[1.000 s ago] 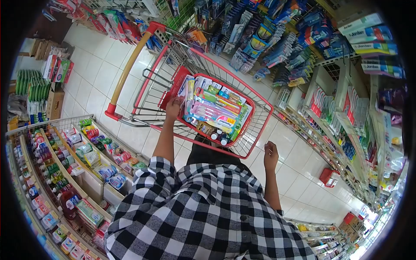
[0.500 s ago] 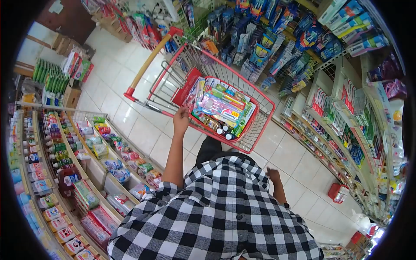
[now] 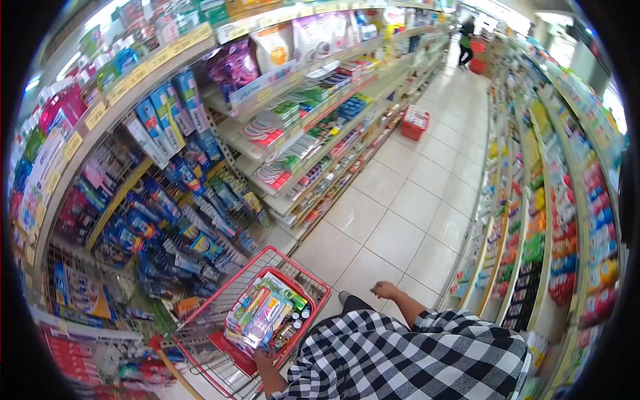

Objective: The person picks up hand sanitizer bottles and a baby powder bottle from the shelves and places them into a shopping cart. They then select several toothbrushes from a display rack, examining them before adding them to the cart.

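My left hand [image 3: 265,360] is closed on the near side rim of the shopping cart [image 3: 283,252], right beside the red basket [image 3: 235,355] inside it. That basket is filled with packaged toothbrushes [image 3: 267,317] and other packets, with several dark bottles with white caps [image 3: 305,313] along one side. Away from the cart, over the tiled floor, my right hand [image 3: 385,290] holds nothing; its fingers are loosely bent and apart.
Hanging toothbrush packs [image 3: 190,233] and shelves of toothpaste boxes [image 3: 280,170] line the left. Stocked shelves [image 3: 527,253] run along the right. A red basket [image 3: 415,123] stands on the aisle floor [image 3: 400,207]; a person [image 3: 465,43] is at the far end.
My view has swung up and to the right along the aisle, so the cart now appears lower left. My left hand stays at the cart's side; my right hand is raised farther forward.
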The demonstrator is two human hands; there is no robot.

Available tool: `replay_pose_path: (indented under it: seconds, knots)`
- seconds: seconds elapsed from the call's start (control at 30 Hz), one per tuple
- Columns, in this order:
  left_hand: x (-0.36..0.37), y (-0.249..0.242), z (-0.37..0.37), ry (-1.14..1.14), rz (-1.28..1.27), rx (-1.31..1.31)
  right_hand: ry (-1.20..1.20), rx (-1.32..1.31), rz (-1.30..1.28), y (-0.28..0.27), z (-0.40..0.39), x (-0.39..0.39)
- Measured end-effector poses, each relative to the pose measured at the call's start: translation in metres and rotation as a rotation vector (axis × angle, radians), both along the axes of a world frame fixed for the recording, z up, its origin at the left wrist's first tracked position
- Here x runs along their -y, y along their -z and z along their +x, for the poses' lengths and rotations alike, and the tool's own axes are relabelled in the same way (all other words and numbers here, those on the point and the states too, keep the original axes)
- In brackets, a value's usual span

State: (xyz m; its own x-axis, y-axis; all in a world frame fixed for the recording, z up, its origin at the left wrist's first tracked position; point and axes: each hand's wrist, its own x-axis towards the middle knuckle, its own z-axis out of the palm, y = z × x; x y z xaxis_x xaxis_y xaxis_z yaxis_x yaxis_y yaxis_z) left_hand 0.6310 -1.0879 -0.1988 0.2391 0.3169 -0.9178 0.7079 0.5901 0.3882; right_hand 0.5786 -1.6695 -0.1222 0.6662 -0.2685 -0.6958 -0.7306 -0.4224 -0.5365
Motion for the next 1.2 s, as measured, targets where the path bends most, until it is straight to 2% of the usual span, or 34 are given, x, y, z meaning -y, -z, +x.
replay_pose_path:
  seconds: [0.03,0.07,0.13,0.17,0.2,0.23,0.27,0.3,0.33,0.37,0.4,0.43,0.47,0.5,0.57,0.67,0.7,0.77,0.8,0.83,0.87,0.9,0.93,0.97,1.03,1.13,1.2]
  knots:
    - [0.009,0.009,0.003,-0.112,-0.085,0.036,0.029,0.033,-0.025,0.009,-0.023,-0.009]
    - [0.020,0.010,0.012,-0.106,-0.096,0.072,0.024,0.023,-0.066,0.017,-0.041,-0.013]
    - [0.022,-0.002,0.021,-0.025,0.003,-0.021,-0.140,-0.027,-0.195,0.073,-0.095,-0.011]
    - [0.018,0.019,0.022,0.012,0.024,0.067,-0.155,-0.087,-0.128,0.064,-0.122,-0.017]
    - [0.010,0.040,0.014,0.027,0.051,0.143,-0.092,-0.165,-0.182,0.057,-0.145,-0.029]
    - [0.016,0.041,0.008,0.061,-0.036,0.315,-0.131,-0.332,-0.131,0.051,-0.157,-0.031]
    - [0.016,0.045,0.003,0.070,-0.097,0.489,-0.110,-0.342,-0.011,0.070,-0.182,-0.033]
    - [0.013,0.051,0.004,-0.025,-0.125,0.457,-0.157,-0.351,0.008,0.085,-0.197,-0.021]
    - [0.017,0.026,-0.007,-0.058,-0.077,0.445,-0.165,-0.324,0.013,0.083,-0.198,-0.020]
    - [0.030,-0.018,0.001,-0.096,-0.041,0.435,-0.161,-0.293,0.014,0.081,-0.192,-0.018]
    - [0.025,-0.023,0.011,0.052,0.116,0.209,-0.154,-0.258,0.018,0.078,-0.179,-0.022]
    - [0.032,-0.023,0.005,-0.075,0.198,0.268,-0.148,-0.208,0.019,0.075,-0.160,-0.027]
    - [0.028,-0.028,0.001,-0.010,0.331,0.370,-0.144,-0.151,0.024,0.069,-0.142,-0.035]
    - [0.024,-0.029,-0.009,-0.102,0.342,0.358,-0.150,-0.095,0.027,0.070,-0.127,-0.040]
    - [0.021,-0.090,-0.020,0.387,0.949,0.335,-0.175,0.040,0.021,0.062,-0.089,-0.052]
    - [0.016,-0.148,-0.043,0.405,1.085,0.329,-0.239,0.333,-0.003,0.052,-0.006,-0.068]
    - [0.017,-0.183,-0.050,0.375,1.110,0.301,-0.285,0.458,-0.008,0.049,0.027,-0.076]
    - [0.015,-0.254,-0.065,0.345,1.087,0.440,-0.459,0.833,-0.179,0.001,0.102,-0.128]
    - [0.009,-0.274,-0.070,0.376,1.098,0.489,-0.405,0.891,0.040,-0.032,0.132,-0.163]
    - [0.004,-0.297,-0.073,0.358,1.106,0.481,-0.423,0.874,0.122,-0.108,0.146,-0.216]
    - [0.000,-0.320,-0.075,0.306,1.047,0.543,-0.431,0.883,0.289,-0.148,0.158,-0.258]
    - [-0.005,-0.336,-0.074,0.256,0.982,0.604,-0.555,0.942,0.352,-0.145,0.183,-0.280]
    - [-0.010,-0.346,-0.073,0.206,0.928,0.715,-0.672,0.985,0.475,-0.199,0.177,-0.322]
    - [-0.019,-0.359,-0.068,0.160,0.879,0.828,-0.738,0.912,0.535,-0.252,0.161,-0.357]
    - [-0.026,-0.405,-0.059,0.026,0.818,1.098,-0.995,0.910,0.685,-0.290,0.151,-0.406]
    - [-0.050,-0.461,-0.050,0.020,0.974,1.088,-1.204,0.746,0.992,-0.331,0.126,-0.467]
    - [-0.065,-0.485,-0.044,-0.022,1.027,1.149,-1.304,0.705,0.943,-0.347,0.123,-0.489]
